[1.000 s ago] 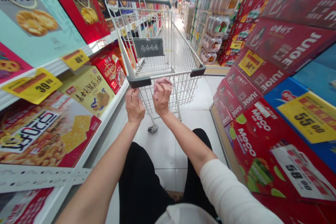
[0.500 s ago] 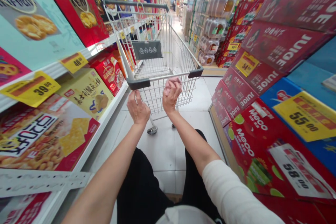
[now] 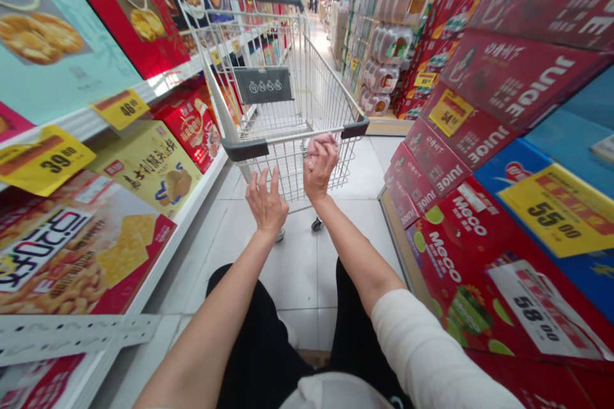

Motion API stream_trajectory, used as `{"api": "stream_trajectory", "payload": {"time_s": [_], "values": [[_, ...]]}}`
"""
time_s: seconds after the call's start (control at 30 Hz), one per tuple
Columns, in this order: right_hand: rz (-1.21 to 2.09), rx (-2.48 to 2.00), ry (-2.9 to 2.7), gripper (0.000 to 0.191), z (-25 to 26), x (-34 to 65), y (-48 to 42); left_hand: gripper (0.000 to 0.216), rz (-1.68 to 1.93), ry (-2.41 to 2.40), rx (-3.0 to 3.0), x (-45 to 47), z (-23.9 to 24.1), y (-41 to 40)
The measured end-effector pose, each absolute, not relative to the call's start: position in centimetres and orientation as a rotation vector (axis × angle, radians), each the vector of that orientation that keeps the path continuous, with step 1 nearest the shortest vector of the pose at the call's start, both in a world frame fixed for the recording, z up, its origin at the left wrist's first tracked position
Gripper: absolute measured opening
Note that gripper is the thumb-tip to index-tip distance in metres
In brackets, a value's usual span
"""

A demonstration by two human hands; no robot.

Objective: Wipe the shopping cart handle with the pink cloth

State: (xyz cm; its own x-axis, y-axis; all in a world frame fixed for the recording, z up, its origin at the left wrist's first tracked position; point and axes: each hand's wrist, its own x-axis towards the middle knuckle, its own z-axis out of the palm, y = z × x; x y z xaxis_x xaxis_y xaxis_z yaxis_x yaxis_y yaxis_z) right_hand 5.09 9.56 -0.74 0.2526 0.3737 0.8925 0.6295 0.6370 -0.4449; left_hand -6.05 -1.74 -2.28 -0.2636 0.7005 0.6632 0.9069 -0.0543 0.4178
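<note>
One pink cloth, taken up, bunched in the curled fingers of the right hand, at the near rail of one shopping cart, contact unclear; one left hand, empty, fingers spread, below; remaining work not determinable.

one white sleeve, right arm, gathered in folds. trousers, black, plain. top, pale, seen only in part.

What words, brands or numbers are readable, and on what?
"39": nearest left yellow tag
"46": next left tag
"54": tag on maroon boxes
"55 00": rightmost tag
"58 00": white tag
"Meco": red box
"JUIGE": maroon boxes
Too stylised, small or blurred: remaining lettering and digits, cart sign
</note>
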Motion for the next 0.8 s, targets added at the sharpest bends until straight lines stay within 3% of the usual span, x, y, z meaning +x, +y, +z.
{"api": "stream_trajectory", "payload": {"time_s": [0.17,0.4,0.67,0.8], "values": [[-0.345,-0.65,-1.796,0.028,-1.3,2.9,8.2,0.064,-1.187,-2.037,-1.664,-4.9,-3.6,-1.8],[-0.186,-0.993,-1.348,0.038,-1.7,5.6,9.7,0.063,-1.181,-2.072,-1.69,-4.2,-4.1,-1.8],[-0.279,-0.62,-2.091,0.033,-1.2,-0.3,6.1,0.055,-1.189,-2.073,-1.669,-5.9,-5.5,-1.4],[-0.284,-0.663,-1.862,0.031,-1.2,5.0,9.4,0.06,-1.158,-2.0,-1.732,-7.2,-5.2,-1.9]]}}
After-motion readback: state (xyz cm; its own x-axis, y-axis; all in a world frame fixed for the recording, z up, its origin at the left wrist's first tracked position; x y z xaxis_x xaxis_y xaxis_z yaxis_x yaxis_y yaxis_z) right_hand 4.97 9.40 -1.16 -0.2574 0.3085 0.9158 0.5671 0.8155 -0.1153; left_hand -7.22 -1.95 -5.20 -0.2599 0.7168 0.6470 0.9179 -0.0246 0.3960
